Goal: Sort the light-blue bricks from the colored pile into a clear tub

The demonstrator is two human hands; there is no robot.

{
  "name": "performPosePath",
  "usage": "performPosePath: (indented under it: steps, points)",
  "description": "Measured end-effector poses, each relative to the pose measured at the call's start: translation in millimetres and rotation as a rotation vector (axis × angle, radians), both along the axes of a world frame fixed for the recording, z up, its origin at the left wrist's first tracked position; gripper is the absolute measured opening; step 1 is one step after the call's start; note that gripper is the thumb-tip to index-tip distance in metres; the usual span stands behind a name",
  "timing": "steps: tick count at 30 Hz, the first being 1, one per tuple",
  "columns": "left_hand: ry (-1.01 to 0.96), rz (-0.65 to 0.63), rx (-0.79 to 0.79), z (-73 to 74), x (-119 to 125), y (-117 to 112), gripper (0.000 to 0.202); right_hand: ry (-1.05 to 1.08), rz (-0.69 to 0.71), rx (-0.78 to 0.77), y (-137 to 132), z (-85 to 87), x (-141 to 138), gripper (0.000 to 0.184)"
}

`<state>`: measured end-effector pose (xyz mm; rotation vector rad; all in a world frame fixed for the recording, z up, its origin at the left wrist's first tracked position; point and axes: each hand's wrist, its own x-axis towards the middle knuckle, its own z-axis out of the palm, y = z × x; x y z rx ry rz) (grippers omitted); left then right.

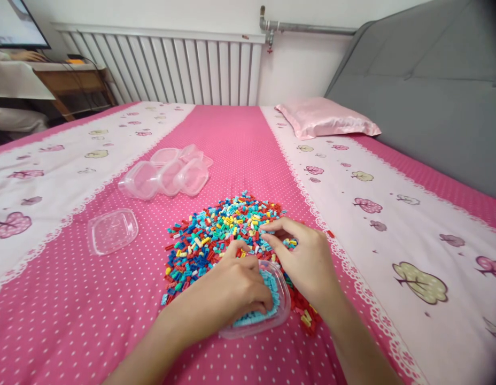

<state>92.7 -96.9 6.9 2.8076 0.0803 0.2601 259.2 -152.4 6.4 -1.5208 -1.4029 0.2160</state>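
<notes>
A wide heap of small toy bricks (200,246) in red, blue, yellow, green and light blue lies on the pink bedspread. In front of it stands a clear plastic container (286,307) holding light blue bricks (272,283). My left hand (242,280) is over this container with its fingers curled, the index finger reaching to the heap's near side. Whatever its fingers hold is hidden. My right hand (304,254) hovers at the heap's right side, thumb and index finger brought close in a pinch. Anything between those tips is too small to make out.
Several clear plastic containers (168,174) sit together beyond the heap to the left. A clear lid (114,231) lies nearer on the left. A pink pillow (326,117) rests by the grey headboard (428,91). Behind the bed is a white radiator (168,64); a person's hand (27,55) shows at a desk.
</notes>
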Motion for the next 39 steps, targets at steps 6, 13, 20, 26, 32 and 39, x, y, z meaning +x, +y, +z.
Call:
performPosePath:
  steps: [6, 13, 20, 26, 32, 39]
  points:
    - [-0.039, 0.005, -0.022, -2.6, 0.4, -1.4, 0.026, 0.001, 0.008, -0.007, 0.0, 0.6, -0.6, 0.013]
    - [-0.057, 0.006, 0.013, -2.1, 0.6, -0.2, 0.025, 0.000, 0.015, 0.001, -0.9, -1.4, 0.2, 0.012]
    - [-0.042, 0.002, -0.027, 1.9, -3.6, 2.0, 0.022, -0.003, 0.020, -0.003, -0.4, -0.8, 0.7, 0.013]
    - [-0.049, 0.008, -0.003, 1.7, -3.5, 2.1, 0.018, -0.006, 0.016, -0.002, -0.8, -1.4, 0.4, 0.011]
    - [-0.013, -0.016, 0.039, 2.0, -4.3, 0.4, 0.021, -0.020, 0.025, 0.007, -1.1, -2.2, 1.2, 0.010]
    - [0.007, -0.014, 0.027, 4.6, -6.6, 2.1, 0.023, -0.021, 0.045, -0.012, -0.4, -3.6, 0.9, 0.011]
